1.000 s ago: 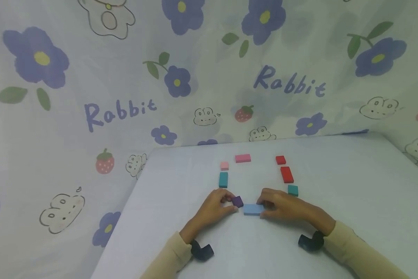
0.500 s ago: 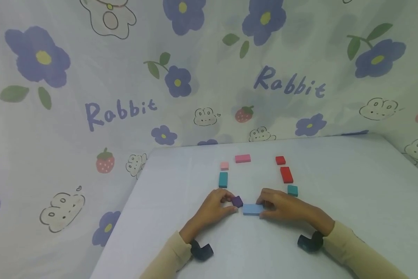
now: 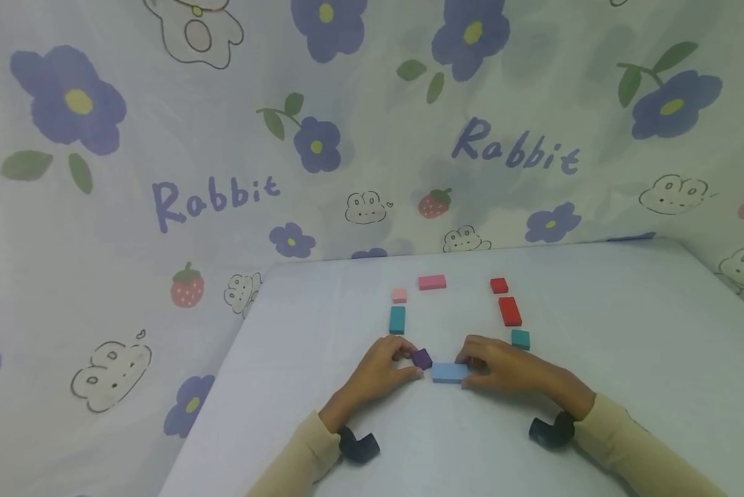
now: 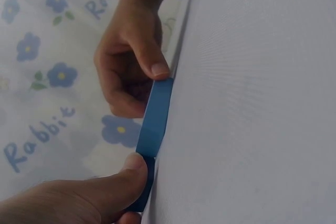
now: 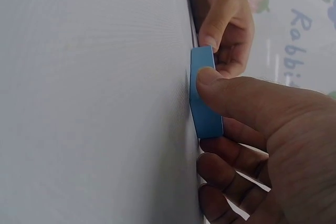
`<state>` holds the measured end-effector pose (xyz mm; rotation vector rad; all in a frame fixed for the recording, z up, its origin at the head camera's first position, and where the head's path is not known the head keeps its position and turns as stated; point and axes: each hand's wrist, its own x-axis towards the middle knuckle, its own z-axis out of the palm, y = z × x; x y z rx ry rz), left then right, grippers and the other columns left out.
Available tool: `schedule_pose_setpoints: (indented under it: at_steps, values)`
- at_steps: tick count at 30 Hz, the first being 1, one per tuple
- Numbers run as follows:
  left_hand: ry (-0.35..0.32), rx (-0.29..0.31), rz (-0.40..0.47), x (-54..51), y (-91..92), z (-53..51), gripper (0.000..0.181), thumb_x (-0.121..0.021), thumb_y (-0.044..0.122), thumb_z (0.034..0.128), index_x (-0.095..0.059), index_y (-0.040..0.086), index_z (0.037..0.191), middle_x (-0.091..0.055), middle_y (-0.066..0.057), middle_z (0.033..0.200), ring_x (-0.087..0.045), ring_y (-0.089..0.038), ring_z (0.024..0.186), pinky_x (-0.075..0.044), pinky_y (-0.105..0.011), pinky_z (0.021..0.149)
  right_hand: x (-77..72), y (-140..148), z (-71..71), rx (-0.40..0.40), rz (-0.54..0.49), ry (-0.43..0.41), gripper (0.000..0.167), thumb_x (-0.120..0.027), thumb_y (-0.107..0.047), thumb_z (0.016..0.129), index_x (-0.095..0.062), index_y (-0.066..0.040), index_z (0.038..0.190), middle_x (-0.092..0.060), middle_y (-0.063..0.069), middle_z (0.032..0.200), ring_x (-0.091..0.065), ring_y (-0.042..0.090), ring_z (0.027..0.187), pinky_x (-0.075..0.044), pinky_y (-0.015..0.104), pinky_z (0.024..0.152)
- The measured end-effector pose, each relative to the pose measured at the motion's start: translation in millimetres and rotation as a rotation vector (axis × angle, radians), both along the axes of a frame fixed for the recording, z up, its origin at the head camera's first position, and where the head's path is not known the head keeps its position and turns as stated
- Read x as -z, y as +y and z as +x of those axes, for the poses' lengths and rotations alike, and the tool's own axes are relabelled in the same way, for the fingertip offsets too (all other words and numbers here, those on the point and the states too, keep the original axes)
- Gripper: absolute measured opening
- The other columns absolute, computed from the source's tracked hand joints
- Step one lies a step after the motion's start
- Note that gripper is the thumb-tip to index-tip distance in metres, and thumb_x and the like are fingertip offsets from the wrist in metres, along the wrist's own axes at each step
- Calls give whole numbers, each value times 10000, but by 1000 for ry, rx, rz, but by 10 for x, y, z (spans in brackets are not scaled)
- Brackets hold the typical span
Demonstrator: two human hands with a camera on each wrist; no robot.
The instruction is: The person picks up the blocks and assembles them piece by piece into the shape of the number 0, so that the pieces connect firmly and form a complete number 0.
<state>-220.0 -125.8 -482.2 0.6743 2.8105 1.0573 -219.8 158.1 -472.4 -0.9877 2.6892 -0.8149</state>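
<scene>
In the head view, see the left hand [image 3: 384, 364] with a pinch on the purple block [image 3: 422, 359], turned askew on the white table [image 3: 627, 310], and the right hand [image 3: 502, 364] with a narrow grip across one end of the light-blue block [image 3: 446, 373]. Could knock the purple block out of place by pushing the light-blue block leftward, with so little room at their facing ends; could also brush the long teal block [image 3: 397, 320] with the left knuckles, or the small teal block [image 3: 520, 339] with the back of the right hand, from working so near them. Cannot see the light-blue block's gripped end behind the fingers, nor tell touching from a slim gap at the purple corner. In the left wrist view, find the left thumb against the purple block, dark navy here, with the other left fingers mostly hidden or cut off by the lower edge; cannot judge the firmness of that pinch, so might twist the block through uneven pressure. In the right wrist view, note the right thumb laid on the light-blue block's long side; might skew it by pressing off-centre. Cannot make out the purple block there, presumably masked by the light-blue block or the left fingers
</scene>
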Motion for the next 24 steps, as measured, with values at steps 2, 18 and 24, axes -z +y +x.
schedule_pose_setpoints:
  at_steps: [2,18,24]
  values:
    - [-3,-1,0,18,-8,5,323,-786,340,856,-675,198,1125,-624,76,1028,-542,-95,982,-491,-281,881,1,-6,5,-1,1,-3,327,-785,-373,858,-682,-211,1123,-601,-155,980,-532,20,859,-540,178,795]
    - [1,0,6,5,-15,-3,328,-781,349,857,-671,213,1135,-627,82,1036,-546,-94,994,-488,-292,899,-70,33,18,6,23,-15,388,-777,-436,850,-688,-244,1176,-591,-178,1004,-546,15,895,-544,172,814]
    - [9,7,1,15,-24,-13,339,-790,342,848,-678,190,1130,-627,73,1028,-548,-96,980,-486,-285,890,-236,152,-15,5,0,-6,383,-782,-377,859,-701,-176,1174,-637,-116,1002,-578,25,863,-556,176,781]
